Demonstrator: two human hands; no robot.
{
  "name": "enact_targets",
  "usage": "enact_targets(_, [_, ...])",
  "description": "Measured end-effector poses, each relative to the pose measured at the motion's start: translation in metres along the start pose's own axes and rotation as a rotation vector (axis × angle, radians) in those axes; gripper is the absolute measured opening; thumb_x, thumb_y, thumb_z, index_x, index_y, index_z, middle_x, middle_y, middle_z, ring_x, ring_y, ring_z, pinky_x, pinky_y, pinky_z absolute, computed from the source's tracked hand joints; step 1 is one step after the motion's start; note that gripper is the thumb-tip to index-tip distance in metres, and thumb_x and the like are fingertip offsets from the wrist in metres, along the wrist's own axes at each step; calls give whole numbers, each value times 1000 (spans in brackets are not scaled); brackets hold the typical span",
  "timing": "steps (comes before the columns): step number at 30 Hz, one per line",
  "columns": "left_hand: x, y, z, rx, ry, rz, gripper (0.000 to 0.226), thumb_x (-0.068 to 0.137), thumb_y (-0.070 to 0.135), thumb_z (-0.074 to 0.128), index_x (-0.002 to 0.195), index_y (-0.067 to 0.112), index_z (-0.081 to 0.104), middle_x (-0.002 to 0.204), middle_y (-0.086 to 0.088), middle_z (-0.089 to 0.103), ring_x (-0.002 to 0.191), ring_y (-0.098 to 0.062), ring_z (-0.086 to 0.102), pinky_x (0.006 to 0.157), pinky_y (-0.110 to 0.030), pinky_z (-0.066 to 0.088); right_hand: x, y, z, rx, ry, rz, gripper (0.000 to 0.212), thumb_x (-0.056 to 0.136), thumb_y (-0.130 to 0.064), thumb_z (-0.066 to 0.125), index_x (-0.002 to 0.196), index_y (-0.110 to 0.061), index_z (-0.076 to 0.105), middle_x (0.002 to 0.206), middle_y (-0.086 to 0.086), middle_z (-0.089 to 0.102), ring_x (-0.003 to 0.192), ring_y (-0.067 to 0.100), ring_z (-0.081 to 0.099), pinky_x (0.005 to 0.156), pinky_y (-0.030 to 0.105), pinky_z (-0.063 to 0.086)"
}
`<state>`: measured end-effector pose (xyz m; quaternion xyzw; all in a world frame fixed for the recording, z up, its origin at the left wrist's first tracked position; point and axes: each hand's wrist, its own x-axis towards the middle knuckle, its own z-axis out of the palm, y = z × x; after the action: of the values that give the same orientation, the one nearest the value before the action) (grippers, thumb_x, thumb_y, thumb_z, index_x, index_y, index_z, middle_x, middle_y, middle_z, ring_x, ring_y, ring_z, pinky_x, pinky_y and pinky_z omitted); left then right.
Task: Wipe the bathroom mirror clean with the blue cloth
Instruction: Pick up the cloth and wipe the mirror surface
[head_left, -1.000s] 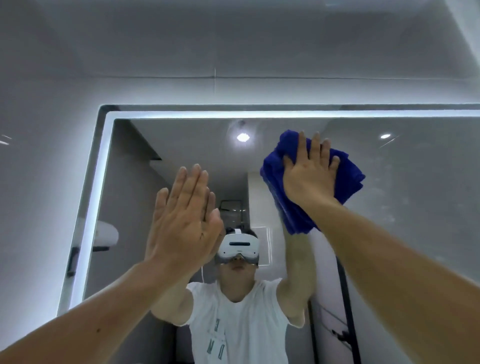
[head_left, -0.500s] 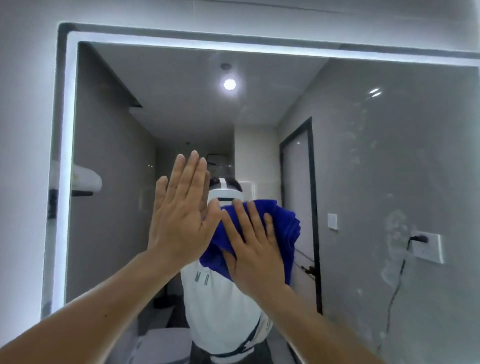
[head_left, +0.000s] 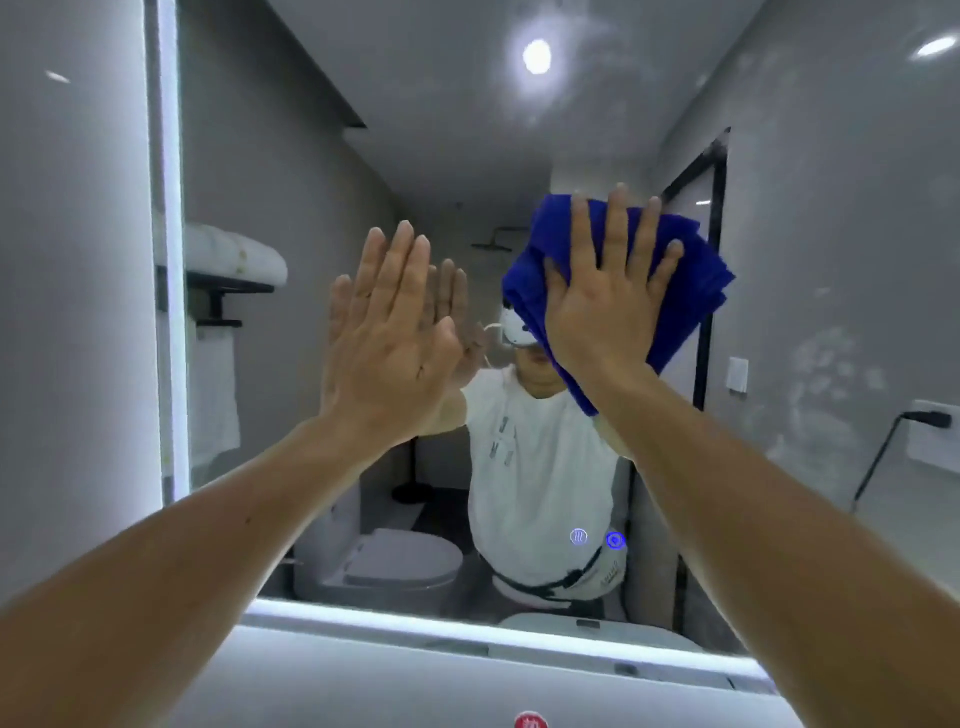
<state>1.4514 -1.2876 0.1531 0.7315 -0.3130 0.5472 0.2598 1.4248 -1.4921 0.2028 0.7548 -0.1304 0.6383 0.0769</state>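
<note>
The bathroom mirror (head_left: 291, 156) fills most of the view, framed by a lit strip on its left and bottom edges. My right hand (head_left: 605, 306) lies flat with spread fingers on the bunched blue cloth (head_left: 691, 291), pressing it against the glass near the mirror's middle. My left hand (head_left: 387, 343) rests flat on the glass to the left of the cloth, fingers together, holding nothing. Whitish smears (head_left: 826, 384) show on the right part of the mirror.
Two small lit touch icons (head_left: 597, 538) sit low on the glass. A grey wall (head_left: 67, 312) lies left of the mirror. A ledge (head_left: 415, 680) with a red sticker (head_left: 531, 721) runs below the bottom edge. The reflection shows a toilet, towel rack and door.
My view has dropped from the mirror's top edge to its bottom edge. My right hand swept the cloth down from the upper glass, then back up and right. My left hand stayed flat.
</note>
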Motion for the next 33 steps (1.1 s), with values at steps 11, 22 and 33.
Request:
enact_targets(11, [-39, -6, 22, -10, -45, -13, 68, 96, 39, 22, 156, 18, -1, 161, 10, -10, 150, -11, -9, 122, -50, 7, -117, -37, 27, 11, -83, -296, 61, 103, -49, 23, 155, -19, 19, 162, 13, 13, 149, 35, 6, 119, 54, -2])
enact_targets(22, [-66, -34, 36, -88, -36, 26, 69, 96, 36, 27, 156, 21, -2, 164, 7, -8, 151, -14, -6, 122, -48, 3, -245, -71, 59, -38, -218, -397, 89, 88, -39, 67, 155, -15, 14, 162, 16, 9, 149, 37, 6, 120, 50, -2])
enact_targets(33, [-72, -46, 31, -128, 7, 45, 67, 97, 35, 26, 156, 15, 0, 165, -4, -1, 152, -22, -3, 122, -51, 3, -273, -56, 41, -78, -267, -533, 91, 73, -32, 79, 148, -15, 32, 155, 17, 28, 143, 39, 25, 118, 51, 11])
